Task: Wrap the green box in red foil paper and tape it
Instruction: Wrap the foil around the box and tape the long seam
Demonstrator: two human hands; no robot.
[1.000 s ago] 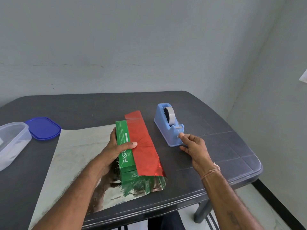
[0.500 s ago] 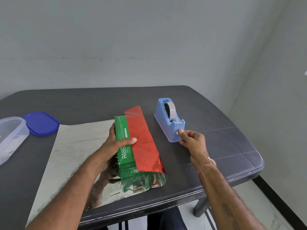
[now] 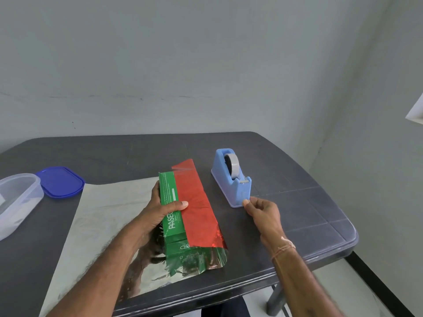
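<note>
Your left hand [image 3: 158, 209] grips the green box [image 3: 168, 191], thumb pinning the red foil paper [image 3: 194, 202] edge on top; hold unchanged from 0.5 s ago. Box lies on the foil's silver side, on the dark table [image 3: 309, 213]. Tape dispenser [image 3: 231, 179] just to its right. Your right hand [image 3: 263, 211] has dropped from the cutter to the dispenser's near corner, thumb and forefinger pinched; can't tell whether tape is between them.

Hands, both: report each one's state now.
Left hand: grips the green cardboard box, thumb on the red foil paper.
Right hand: fingers pinched beside the blue plastic tape dispenser; holding tape cannot be told.
</note>
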